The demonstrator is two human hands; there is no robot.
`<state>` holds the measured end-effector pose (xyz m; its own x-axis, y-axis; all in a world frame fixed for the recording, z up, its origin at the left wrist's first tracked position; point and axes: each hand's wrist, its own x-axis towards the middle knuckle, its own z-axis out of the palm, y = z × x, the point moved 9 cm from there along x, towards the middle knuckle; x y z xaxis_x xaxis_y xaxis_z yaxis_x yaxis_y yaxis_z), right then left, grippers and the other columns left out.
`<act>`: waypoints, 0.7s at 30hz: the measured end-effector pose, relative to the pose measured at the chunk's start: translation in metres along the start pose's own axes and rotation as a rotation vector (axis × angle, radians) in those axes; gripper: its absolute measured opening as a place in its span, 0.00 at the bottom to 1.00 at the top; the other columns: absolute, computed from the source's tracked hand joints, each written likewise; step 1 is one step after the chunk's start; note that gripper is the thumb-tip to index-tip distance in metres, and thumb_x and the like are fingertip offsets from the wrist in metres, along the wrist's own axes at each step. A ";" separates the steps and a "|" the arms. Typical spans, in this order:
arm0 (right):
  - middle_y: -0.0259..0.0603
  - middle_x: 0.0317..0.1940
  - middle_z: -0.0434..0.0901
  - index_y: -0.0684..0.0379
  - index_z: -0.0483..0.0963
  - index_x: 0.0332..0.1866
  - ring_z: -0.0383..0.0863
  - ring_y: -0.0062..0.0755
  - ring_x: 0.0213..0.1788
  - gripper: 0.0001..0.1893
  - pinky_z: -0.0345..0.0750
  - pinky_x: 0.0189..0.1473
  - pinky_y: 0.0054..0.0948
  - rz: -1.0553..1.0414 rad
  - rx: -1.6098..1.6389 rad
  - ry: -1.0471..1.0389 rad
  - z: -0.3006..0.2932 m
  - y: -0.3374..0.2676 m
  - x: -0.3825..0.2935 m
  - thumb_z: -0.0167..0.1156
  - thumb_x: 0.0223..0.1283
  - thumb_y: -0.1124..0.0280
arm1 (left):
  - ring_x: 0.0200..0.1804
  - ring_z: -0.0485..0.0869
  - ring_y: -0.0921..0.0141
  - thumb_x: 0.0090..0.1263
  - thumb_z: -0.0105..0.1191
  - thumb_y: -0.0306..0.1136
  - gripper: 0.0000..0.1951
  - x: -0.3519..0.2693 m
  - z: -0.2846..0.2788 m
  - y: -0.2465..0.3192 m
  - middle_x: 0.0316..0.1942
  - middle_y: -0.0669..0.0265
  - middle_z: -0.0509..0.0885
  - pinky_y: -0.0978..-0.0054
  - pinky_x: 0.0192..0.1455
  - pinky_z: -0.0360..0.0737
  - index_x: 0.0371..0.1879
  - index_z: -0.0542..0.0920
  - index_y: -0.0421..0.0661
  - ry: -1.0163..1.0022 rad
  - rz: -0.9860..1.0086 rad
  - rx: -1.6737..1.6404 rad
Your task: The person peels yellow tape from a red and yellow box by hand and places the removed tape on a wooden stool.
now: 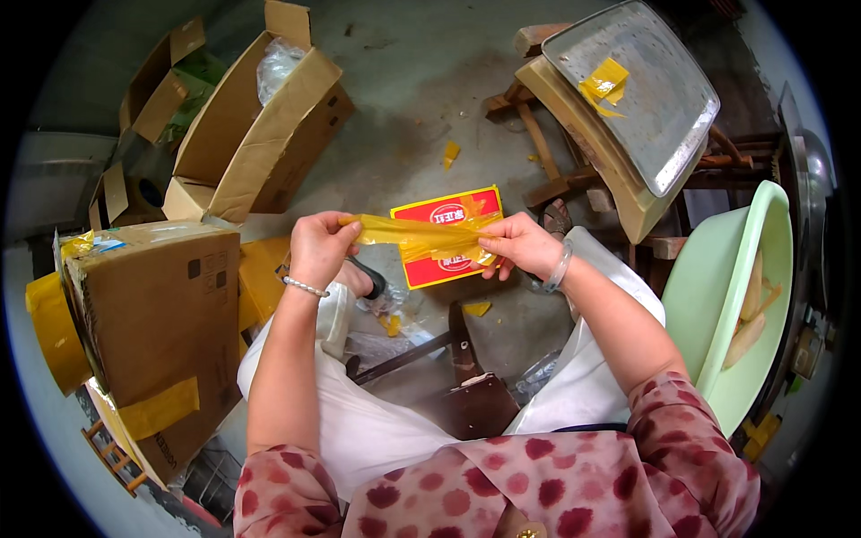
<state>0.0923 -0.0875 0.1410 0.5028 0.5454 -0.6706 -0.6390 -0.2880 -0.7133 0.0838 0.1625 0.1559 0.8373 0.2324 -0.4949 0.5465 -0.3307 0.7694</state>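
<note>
A crumpled strip of yellow adhesive tape (417,235) stretches between both hands. My left hand (319,242) pinches one end between thumb and fingertips. Bunched tape at the other end is gripped by my right hand (518,245), whose lower fingers spread a little. Beneath the strip, a flat red box (430,271) with a yellow edge and printed writing shows, partly covered by the tape; whether the tape sticks to it I cannot tell. Torn yellow tape pieces (451,154) lie on the concrete floor.
Open cardboard boxes (269,141) stand at the upper left, one holding clear plastic. A closed carton (161,289) carries a yellow tape roll (57,333) at left. On the right are a metal tray (646,81) with tape scraps and a green plastic basin (706,282).
</note>
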 end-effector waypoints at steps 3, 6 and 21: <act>0.34 0.20 0.76 0.64 0.75 0.30 0.75 0.18 0.16 0.08 0.72 0.17 0.15 -0.078 -0.190 0.053 -0.013 0.003 0.003 0.53 0.55 0.70 | 0.28 0.80 0.69 0.54 0.56 0.27 0.15 -0.005 -0.001 0.018 0.30 0.60 0.81 0.74 0.31 0.75 0.40 0.76 0.37 0.086 0.111 0.474; 0.33 0.15 0.73 0.65 0.75 0.26 0.73 0.16 0.15 0.09 0.70 0.16 0.15 0.022 -0.176 0.099 -0.018 0.008 0.002 0.55 0.53 0.70 | 0.39 0.78 0.62 0.51 0.57 0.30 0.20 -0.016 0.008 0.055 0.38 0.58 0.79 0.70 0.43 0.73 0.45 0.74 0.41 0.192 0.372 0.598; 0.33 0.12 0.71 0.63 0.74 0.24 0.70 0.17 0.13 0.08 0.67 0.16 0.19 -0.010 -0.319 -0.008 0.011 -0.004 -0.005 0.58 0.48 0.68 | 0.27 0.79 0.61 0.52 0.56 0.30 0.08 -0.056 0.111 0.082 0.24 0.57 0.79 0.72 0.30 0.75 0.30 0.80 0.43 -0.237 0.609 0.357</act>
<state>0.0854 -0.0808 0.1494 0.5023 0.5553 -0.6629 -0.4186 -0.5146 -0.7483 0.0830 0.0203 0.2019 0.9522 -0.2775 -0.1274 -0.0778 -0.6240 0.7775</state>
